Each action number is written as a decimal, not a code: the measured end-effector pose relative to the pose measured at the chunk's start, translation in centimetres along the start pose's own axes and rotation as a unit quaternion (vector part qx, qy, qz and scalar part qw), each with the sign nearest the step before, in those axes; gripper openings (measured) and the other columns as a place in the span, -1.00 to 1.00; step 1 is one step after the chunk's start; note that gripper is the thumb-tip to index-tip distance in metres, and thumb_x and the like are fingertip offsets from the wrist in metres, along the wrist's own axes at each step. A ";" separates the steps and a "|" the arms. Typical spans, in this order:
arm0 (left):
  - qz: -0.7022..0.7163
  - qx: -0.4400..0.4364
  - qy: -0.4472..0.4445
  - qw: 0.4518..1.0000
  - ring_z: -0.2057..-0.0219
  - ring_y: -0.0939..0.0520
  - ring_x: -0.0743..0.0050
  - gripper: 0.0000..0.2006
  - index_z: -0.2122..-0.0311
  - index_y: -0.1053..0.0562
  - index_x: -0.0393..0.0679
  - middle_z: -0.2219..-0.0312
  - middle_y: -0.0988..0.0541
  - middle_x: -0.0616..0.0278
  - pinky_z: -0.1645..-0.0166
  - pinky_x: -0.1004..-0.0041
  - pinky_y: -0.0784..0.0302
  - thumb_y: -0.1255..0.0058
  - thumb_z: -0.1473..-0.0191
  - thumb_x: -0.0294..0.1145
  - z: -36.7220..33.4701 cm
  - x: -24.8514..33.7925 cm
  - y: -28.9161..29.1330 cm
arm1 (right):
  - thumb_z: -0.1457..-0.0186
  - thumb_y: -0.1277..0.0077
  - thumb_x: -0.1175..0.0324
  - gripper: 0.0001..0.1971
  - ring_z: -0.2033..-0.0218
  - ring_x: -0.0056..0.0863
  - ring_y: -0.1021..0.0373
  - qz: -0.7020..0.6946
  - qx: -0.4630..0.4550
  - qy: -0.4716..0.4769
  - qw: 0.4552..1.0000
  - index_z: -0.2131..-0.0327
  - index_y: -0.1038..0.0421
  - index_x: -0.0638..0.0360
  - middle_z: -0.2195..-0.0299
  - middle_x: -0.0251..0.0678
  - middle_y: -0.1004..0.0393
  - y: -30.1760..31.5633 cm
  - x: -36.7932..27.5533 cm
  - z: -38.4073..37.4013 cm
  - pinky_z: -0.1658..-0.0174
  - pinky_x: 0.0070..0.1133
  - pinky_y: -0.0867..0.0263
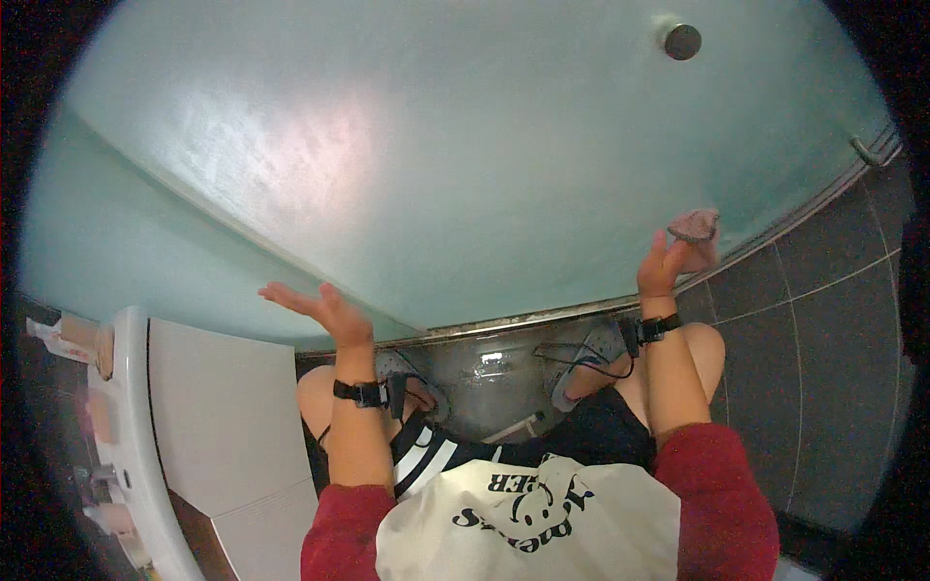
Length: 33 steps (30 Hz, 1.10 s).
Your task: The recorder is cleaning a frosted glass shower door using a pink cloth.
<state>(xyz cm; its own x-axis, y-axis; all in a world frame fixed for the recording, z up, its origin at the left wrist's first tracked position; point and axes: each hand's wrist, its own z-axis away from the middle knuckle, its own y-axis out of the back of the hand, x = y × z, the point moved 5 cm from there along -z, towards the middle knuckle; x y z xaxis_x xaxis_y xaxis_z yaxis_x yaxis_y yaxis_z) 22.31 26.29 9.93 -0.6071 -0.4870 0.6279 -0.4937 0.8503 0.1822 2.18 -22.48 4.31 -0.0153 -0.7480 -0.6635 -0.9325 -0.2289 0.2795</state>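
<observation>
A greenish frosted glass panel (504, 174) fills the space ahead of me. My right hand (662, 268) is at its lower right part, with a pinkish cloth (696, 227) in the fingers against the glass. Part of that hand's fingers is hidden by the cloth and slightly blurred. On the left, my left hand (334, 312) is held up near the lower part of the glass, empty, with its fingers stretched out. Whether it touches the glass I cannot tell.
A round metal knob (682, 42) sits high on the glass, and a small metal fitting (865, 152) is at far right. Dark tiles (746, 368) line the right side. A white cabinet (223, 416) and washbasin (134, 387) stand left. The grey floor (484, 382) looks wet.
</observation>
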 end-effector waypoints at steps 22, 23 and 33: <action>-0.036 0.093 -0.019 0.995 -0.33 0.40 -0.12 -0.31 -0.28 0.33 -0.36 -0.30 0.41 -0.16 -0.34 -0.03 0.42 0.49 -0.30 -0.06 -0.9 -0.8 1.5 | -0.03 -0.01 0.34 -0.42 -0.28 0.01 0.06 0.088 -0.243 0.433 0.864 -0.12 -0.18 0.43 -0.20 0.13 -0.05 -11.4 -21.0 9.6 -0.28 -0.25 0.10; -0.038 0.091 -0.017 0.995 -0.33 0.40 -0.12 -0.31 -0.28 0.33 -0.36 -0.30 0.41 -0.16 -0.34 -0.03 0.42 0.49 -0.30 -0.06 -0.5 -0.9 1.7 | -0.02 -0.02 0.34 -0.41 -0.29 -0.01 0.08 0.117 -0.177 0.439 0.873 -0.12 -0.18 0.42 -0.21 0.12 -0.05 -9.6 -19.1 8.0 -0.28 -0.25 0.09; -0.052 0.018 -0.046 0.997 -0.33 0.48 -0.02 -0.28 -0.28 0.39 -0.35 -0.29 0.49 -0.13 -0.34 0.00 0.47 0.48 -0.30 -0.04 0.2 0.8 -0.1 | -0.23 0.27 0.06 -0.44 -0.13 -0.31 -0.02 -0.063 0.204 -0.264 0.941 -0.13 -0.07 0.31 -0.10 -0.16 -0.12 1.7 4.9 -1.6 -0.22 -0.37 0.15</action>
<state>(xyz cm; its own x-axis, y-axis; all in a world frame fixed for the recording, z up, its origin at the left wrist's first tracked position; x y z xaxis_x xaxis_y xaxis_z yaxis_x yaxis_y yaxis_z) 21.75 25.81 10.29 -0.6052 -0.5900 0.5344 -0.5784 0.7872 0.2141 1.13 -27.51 2.61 0.0269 -0.2925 -0.9559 -0.9982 0.0437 -0.0414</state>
